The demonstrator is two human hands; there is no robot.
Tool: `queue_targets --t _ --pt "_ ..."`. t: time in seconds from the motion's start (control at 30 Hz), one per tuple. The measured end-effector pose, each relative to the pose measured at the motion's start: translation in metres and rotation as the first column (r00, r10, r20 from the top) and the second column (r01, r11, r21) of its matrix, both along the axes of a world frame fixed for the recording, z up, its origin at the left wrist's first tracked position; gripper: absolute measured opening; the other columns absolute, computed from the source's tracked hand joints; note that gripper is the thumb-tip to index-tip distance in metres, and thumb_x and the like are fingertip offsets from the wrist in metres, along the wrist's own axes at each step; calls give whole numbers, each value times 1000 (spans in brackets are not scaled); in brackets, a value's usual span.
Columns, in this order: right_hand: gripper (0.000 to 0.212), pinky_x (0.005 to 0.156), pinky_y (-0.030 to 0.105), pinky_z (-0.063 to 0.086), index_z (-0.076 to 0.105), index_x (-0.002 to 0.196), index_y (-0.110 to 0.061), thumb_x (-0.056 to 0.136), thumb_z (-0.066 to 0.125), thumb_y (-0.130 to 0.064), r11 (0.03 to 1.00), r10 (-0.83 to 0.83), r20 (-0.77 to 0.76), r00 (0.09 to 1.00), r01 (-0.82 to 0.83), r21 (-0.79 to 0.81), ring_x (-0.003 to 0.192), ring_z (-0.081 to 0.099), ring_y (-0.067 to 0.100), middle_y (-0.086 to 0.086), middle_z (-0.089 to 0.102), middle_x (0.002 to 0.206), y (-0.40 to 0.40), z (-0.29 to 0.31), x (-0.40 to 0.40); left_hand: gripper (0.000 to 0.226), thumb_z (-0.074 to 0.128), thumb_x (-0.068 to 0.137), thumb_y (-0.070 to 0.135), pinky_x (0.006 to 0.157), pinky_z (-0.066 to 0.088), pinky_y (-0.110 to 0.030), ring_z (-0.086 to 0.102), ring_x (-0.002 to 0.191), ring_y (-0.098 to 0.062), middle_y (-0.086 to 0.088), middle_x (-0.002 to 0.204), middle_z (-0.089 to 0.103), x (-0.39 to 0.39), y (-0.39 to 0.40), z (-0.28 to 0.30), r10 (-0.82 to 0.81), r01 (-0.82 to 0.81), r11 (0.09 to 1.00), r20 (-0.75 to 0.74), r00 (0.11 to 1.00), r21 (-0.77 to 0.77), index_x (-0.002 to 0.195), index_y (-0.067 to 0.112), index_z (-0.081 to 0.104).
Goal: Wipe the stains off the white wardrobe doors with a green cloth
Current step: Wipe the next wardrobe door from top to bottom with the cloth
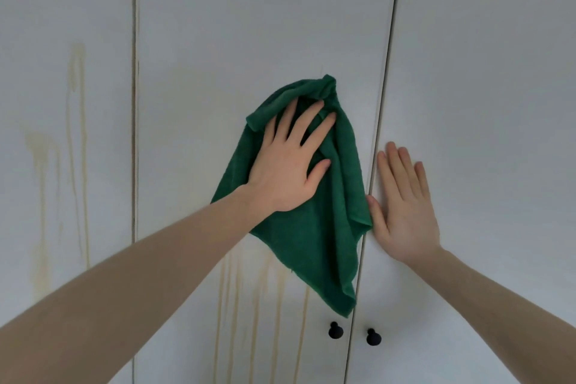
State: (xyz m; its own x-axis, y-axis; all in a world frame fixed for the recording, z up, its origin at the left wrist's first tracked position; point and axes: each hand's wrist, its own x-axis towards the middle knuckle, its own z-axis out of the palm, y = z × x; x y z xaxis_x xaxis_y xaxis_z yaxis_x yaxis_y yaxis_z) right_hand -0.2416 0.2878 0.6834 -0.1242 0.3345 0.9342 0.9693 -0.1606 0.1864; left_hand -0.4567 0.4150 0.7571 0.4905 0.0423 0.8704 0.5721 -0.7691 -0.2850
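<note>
A green cloth (330, 227) hangs flat against the middle white wardrobe door (249, 25). My left hand (286, 165) presses it to the door with straight, spread fingers. The cloth's lower corner droops toward the door seam. My right hand (402, 209) lies flat on the right door (483, 72), fingers straight, thumb just touching the cloth's edge. Yellowish drip stains (249, 305) run down the middle door below the cloth. More yellowish streaks (74, 134) mark the left door.
Two black round knobs sit low on either side of the seam, the left knob (335, 330) on the middle door and the right knob (373, 337) on the right door. A narrow gap (134, 134) separates the left and middle doors.
</note>
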Motion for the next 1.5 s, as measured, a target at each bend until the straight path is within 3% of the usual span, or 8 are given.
queue_targets --t 0.23,0.5,0.6,0.77,1.0,1.2,1.33,1.5 --pt "68 130 54 9 21 163 -4 104 38 -33 997 -23 38 999 21 69 161 10 30 13 15 172 9 -3 4 65 43 105 43 127 12 -54 19 156 -36 -5 170 23 -1 9 -40 11 -7 996 -49 999 87 164 21 27" --pt "70 130 54 9 21 163 -3 102 44 -29 998 -20 43 999 17 61 160 10 31 13 14 172 7 -6 4 72 51 91 32 123 18 -42 42 137 -24 2 155 40 -46 22 -163 46 17 988 -399 916 152 161 24 34" --pt "69 130 51 6 18 164 -5 104 41 -31 999 -31 41 999 29 41 161 7 29 11 11 173 5 -4 3 79 55 87 33 121 23 -40 43 135 -20 4 154 39 -55 20 -175 74 -23 993 -457 886 116 162 27 31" --pt "69 130 51 5 18 164 -5 104 40 -32 999 -32 34 999 31 31 161 7 29 10 10 173 3 -2 1 65 50 98 31 116 33 -37 51 130 -24 -1 153 39 -59 18 -137 18 2 998 -319 948 60 161 27 32" --pt "68 130 54 9 21 163 -4 103 43 -28 999 2 25 1000 -4 53 161 9 30 12 14 173 4 -2 0 64 41 105 32 130 4 -50 16 156 -42 -17 171 13 -47 10 -40 56 -56 998 2 998 8 165 19 23" --pt "68 130 53 9 24 163 -4 103 40 -33 997 -4 30 1000 1 76 160 11 30 13 17 172 7 -2 2 69 42 105 46 129 12 -50 15 157 -36 -11 172 16 -7 2 -43 46 -46 999 -76 996 0 166 22 20" --pt "68 130 53 9 24 162 -4 103 40 -33 997 -5 46 999 1 82 160 12 30 14 18 171 9 -3 5 60 40 107 35 126 18 -46 24 155 -33 -8 170 26 2 6 -65 46 -45 999 -23 999 22 164 24 27" --pt "68 130 54 10 24 162 -3 103 42 -32 996 -2 63 998 -3 85 160 13 31 15 18 171 7 -4 8 62 44 101 23 125 24 -45 35 149 -32 -7 165 36 -21 21 -96 52 -38 994 -131 990 107 162 25 33"
